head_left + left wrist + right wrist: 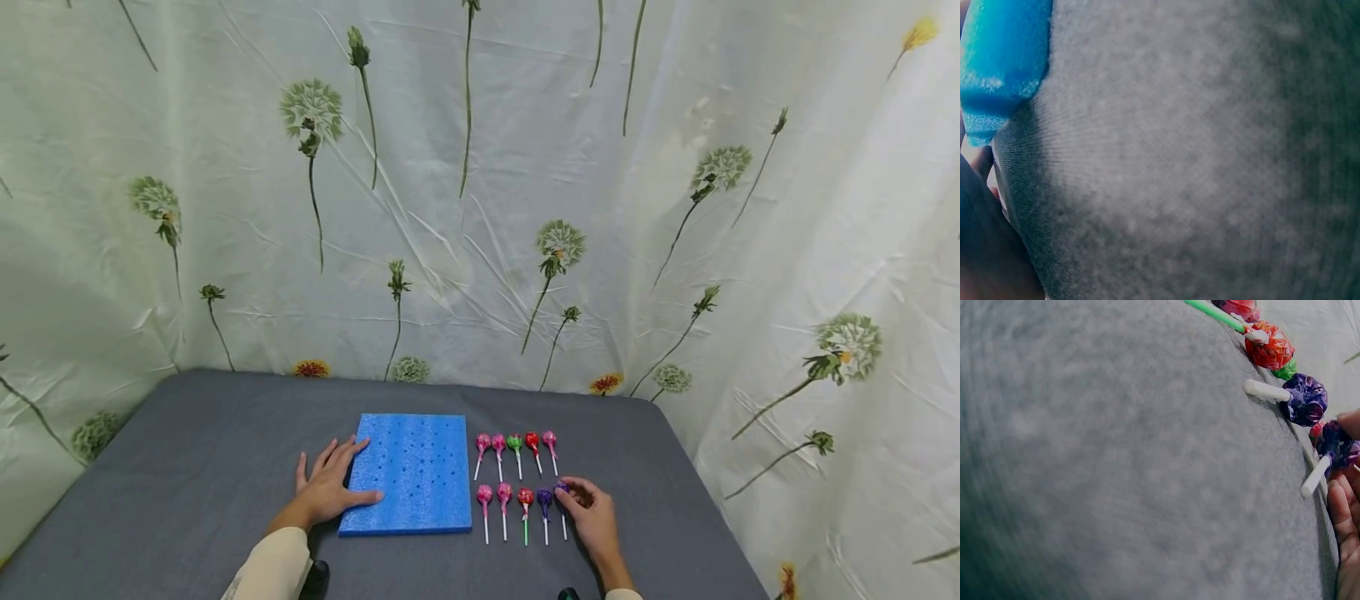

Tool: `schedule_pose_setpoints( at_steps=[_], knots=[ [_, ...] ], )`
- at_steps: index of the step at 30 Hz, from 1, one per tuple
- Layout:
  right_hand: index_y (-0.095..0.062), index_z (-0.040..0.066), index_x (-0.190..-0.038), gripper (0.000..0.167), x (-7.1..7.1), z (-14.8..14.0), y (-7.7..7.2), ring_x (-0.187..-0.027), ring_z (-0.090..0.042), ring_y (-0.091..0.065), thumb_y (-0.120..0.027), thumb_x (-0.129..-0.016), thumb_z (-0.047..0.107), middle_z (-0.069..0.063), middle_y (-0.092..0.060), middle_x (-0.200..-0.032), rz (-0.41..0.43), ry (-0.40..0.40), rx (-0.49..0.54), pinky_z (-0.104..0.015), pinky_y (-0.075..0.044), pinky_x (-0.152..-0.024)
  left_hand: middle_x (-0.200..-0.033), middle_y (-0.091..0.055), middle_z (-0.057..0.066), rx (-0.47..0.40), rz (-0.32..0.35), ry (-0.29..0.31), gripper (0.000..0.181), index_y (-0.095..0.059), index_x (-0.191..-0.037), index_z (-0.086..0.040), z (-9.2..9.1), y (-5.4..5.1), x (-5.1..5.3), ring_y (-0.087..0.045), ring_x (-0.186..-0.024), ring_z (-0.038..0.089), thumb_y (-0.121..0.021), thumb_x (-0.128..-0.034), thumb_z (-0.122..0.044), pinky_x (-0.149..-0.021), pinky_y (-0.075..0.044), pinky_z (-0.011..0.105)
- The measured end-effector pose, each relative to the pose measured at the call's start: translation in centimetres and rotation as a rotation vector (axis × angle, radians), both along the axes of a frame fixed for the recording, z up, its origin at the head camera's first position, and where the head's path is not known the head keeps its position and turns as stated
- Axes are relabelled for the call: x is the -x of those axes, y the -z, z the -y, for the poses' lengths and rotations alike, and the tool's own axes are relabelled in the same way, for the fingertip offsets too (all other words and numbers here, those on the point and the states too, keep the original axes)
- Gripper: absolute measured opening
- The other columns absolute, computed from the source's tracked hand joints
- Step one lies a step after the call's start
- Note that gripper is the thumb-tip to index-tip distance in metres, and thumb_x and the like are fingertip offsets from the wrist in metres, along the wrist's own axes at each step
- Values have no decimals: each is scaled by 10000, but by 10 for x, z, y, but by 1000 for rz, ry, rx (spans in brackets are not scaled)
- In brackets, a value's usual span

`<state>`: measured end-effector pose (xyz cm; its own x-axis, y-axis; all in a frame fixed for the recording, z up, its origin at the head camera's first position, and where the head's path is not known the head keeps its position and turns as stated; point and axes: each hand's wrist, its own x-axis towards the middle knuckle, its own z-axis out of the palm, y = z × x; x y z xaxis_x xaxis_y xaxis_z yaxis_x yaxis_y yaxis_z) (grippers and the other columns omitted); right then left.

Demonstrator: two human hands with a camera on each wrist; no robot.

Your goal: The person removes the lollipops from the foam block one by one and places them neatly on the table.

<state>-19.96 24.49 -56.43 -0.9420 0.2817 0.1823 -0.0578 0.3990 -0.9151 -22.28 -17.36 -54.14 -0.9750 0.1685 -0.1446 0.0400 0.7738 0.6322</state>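
My left hand (327, 490) rests spread on the left edge of a blue foam board (420, 475) dotted with small dark holes. In the left wrist view the foam board (1004, 50) shows only its corner, and the left hand (991, 244) is partly cut off. At the right end of the front row of lollipops, my right hand (592, 512) pinches the head of a purple lollipop (1334, 445) between thumb and fingers. Its white stick points toward me. Beside it lies another purple lollipop (544, 498), then a red lollipop with a green stick (526, 497).
Two pink lollipops (505, 493) lie at the left of the front row. A back row holds pink and red ones and a green lollipop (514, 443). All lie on a grey cloth-covered table (247, 442), with a flower-printed curtain (480, 250) behind.
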Motion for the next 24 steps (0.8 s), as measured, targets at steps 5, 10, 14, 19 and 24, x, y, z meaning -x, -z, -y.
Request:
schedule_pose_setpoints(
  at_steps=[5,10,14,19,24],
  knots=[
    [-713,-33,-924,161,-2,2,1,-631,-32,-528,-770,-777,1,-41,-650,-763,-34,15,-70,-185,-438,-585,-1549,-235,234,13,4,3,1055,-320,-1504,-117,0,0,-1,-98,-1414,485,-751,-689,-632,-1038,162,683],
    [-708,-8,-895,138,-1,2,2,-627,-19,-518,-758,-767,-26,-33,-656,-760,-55,34,-139,-187,-435,-590,-1550,-232,234,12,2,-1,1057,-316,-1503,-113,0,1,-1,-99,-1413,488,-748,-691,-633,-1037,161,684],
    [-702,-23,-902,157,0,2,2,-635,-21,-505,-751,-755,-50,-61,-658,-781,-77,22,-141,-185,-432,-593,-1548,-233,236,8,-3,-10,1061,-323,-1497,-114,0,2,0,-99,-1411,487,-743,-682,-649,-1038,167,682],
    [-700,-40,-913,162,-1,3,0,-655,-19,-497,-743,-758,-59,-111,-664,-817,-93,8,-150,-181,-428,-607,-1549,-234,234,20,2,-12,1051,-323,-1498,-115,-2,-2,-1,-97,-1414,485,-744,-689,-639,-1043,160,682],
    [-678,-96,-972,205,-12,12,-22,-678,-40,-505,-722,-772,-87,-175,-672,-882,-77,-2,-74,-182,-428,-621,-1548,-236,235,19,2,-7,1046,-320,-1501,-106,-2,-4,-1,-98,-1415,485,-751,-698,-619,-1044,159,681]
  ],
)
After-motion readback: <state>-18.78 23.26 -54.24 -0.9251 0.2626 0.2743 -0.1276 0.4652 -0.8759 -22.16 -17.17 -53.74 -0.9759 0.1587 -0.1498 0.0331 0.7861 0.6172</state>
